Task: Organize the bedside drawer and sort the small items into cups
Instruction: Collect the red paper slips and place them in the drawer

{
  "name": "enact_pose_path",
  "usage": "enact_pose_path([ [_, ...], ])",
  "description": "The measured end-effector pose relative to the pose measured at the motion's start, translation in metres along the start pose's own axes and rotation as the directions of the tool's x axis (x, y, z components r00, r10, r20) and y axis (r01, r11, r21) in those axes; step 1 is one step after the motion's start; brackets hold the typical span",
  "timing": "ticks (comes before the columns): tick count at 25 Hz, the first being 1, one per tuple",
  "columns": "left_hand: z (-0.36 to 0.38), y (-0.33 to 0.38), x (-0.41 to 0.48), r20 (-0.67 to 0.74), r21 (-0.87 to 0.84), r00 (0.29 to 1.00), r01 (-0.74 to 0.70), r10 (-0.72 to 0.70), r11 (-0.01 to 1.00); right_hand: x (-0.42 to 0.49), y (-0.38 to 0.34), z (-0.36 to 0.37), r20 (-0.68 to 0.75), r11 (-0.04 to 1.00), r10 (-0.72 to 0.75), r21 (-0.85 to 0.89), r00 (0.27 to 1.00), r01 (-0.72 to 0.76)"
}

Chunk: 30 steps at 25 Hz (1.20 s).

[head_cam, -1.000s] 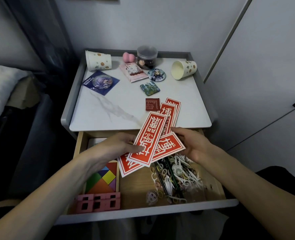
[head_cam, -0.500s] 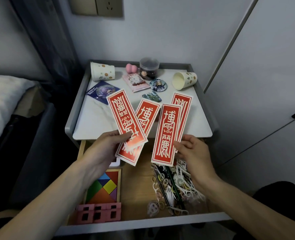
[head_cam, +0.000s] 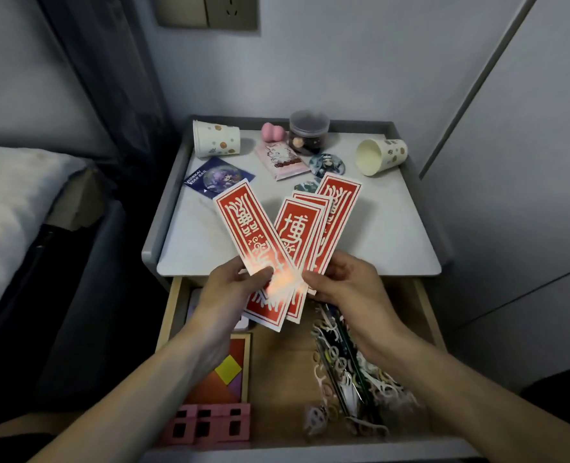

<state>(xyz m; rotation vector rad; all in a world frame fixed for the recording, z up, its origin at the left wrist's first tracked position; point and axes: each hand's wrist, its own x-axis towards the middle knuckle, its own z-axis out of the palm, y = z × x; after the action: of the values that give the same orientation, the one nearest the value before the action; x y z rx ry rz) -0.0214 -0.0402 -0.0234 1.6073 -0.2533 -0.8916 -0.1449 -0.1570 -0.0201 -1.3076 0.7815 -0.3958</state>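
Several red paper strips (head_cam: pixel 290 242) with white characters are fanned out above the front edge of the bedside table. My left hand (head_cam: pixel 233 292) pinches the lower ends of the left strips, thumb on top. My right hand (head_cam: pixel 347 289) grips the lower ends of the right strips. Below my hands the wooden drawer (head_cam: pixel 290 369) stands pulled out. Two patterned paper cups lie on their sides on the tabletop: one (head_cam: pixel 215 138) at the back left, the other (head_cam: pixel 380 156) at the back right with its mouth facing left.
In the drawer lie a tangram puzzle (head_cam: pixel 227 372), pink blocks (head_cam: pixel 206 426) and a heap of small white hooks and rings (head_cam: pixel 347 379). On the tabletop (head_cam: pixel 384 235) are a blue card (head_cam: pixel 218 178), pink sponge (head_cam: pixel 272 132), dark jar (head_cam: pixel 308 132), pink packet (head_cam: pixel 282 158), round badge (head_cam: pixel 327 164). A bed lies left.
Both hands have come together, so the two separate bunches of red strips now overlap in one fan. The strips were lifted from the drawer and tabletop a second ago.
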Motion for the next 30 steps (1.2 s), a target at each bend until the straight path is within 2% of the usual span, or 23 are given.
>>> enact_pose_path([
  [3, -0.001, 0.002, -0.001, 0.040, 0.067, 0.999, -0.019, 0.016, 0.998, 0.005, -0.008, -0.002, 0.014, 0.999, 0.032, 0.004, 0.999, -0.032],
  [6, -0.001, 0.000, -0.006, 0.184, 0.150, 0.983, -0.034, 0.006, 0.988, 0.007, -0.013, -0.004, -0.006, 0.999, 0.012, 0.044, 1.000, -0.011],
  [8, 0.001, 0.000, -0.009, 0.195, 0.149, 0.981, -0.053, 0.023, 0.987, 0.005, -0.015, -0.003, -0.020, 0.999, 0.004, 0.044, 1.000, -0.004],
  [12, -0.008, 0.003, -0.005, -0.031, -0.001, 0.994, -0.102, 0.102, 0.995, 0.008, -0.017, -0.008, -0.108, 0.995, 0.028, 0.096, 0.994, -0.018],
  [14, -0.018, 0.005, -0.001, -0.111, -0.088, 0.989, -0.107, 0.097, 0.990, 0.009, -0.017, -0.010, -0.110, 0.994, 0.043, 0.103, 0.993, -0.032],
  [16, -0.023, 0.006, -0.001, -0.070, -0.216, 0.996, -0.065, 0.051, 0.974, 0.005, -0.013, -0.007, -0.070, 0.996, 0.045, 0.081, 0.997, -0.039],
  [18, -0.021, 0.006, -0.005, 0.009, -0.255, 1.000, -0.007, 0.010, 0.967, 0.000, -0.008, 0.000, -0.023, 0.997, 0.025, 0.072, 0.999, -0.023],
  [21, -0.014, 0.002, -0.007, 0.029, -0.217, 0.999, 0.038, -0.032, 0.975, -0.002, -0.005, 0.007, -0.003, 0.998, -0.030, 0.048, 1.000, 0.030],
  [25, -0.010, -0.002, -0.010, 0.003, -0.008, 1.000, 0.011, -0.011, 1.000, -0.003, -0.007, 0.013, -0.046, 0.998, -0.063, -0.026, 0.997, 0.062],
  [27, -0.010, -0.002, -0.007, -0.078, 0.033, 0.997, -0.019, 0.022, 0.999, 0.001, -0.012, 0.009, -0.060, 0.996, -0.077, -0.054, 0.995, 0.074],
  [28, -0.013, 0.000, -0.004, -0.174, 0.065, 0.982, -0.068, 0.078, 0.996, 0.003, -0.017, 0.004, -0.049, 0.993, -0.083, -0.083, 0.995, 0.078],
  [29, -0.020, 0.004, -0.001, -0.283, 0.154, 0.939, -0.158, 0.196, 0.975, 0.005, -0.022, -0.001, -0.023, 0.989, -0.079, -0.127, 0.997, 0.076],
  [30, -0.028, 0.011, 0.002, -0.338, 0.319, 0.864, -0.268, 0.373, 0.909, 0.007, -0.027, -0.006, 0.021, 0.981, -0.066, -0.180, 0.998, 0.069],
])
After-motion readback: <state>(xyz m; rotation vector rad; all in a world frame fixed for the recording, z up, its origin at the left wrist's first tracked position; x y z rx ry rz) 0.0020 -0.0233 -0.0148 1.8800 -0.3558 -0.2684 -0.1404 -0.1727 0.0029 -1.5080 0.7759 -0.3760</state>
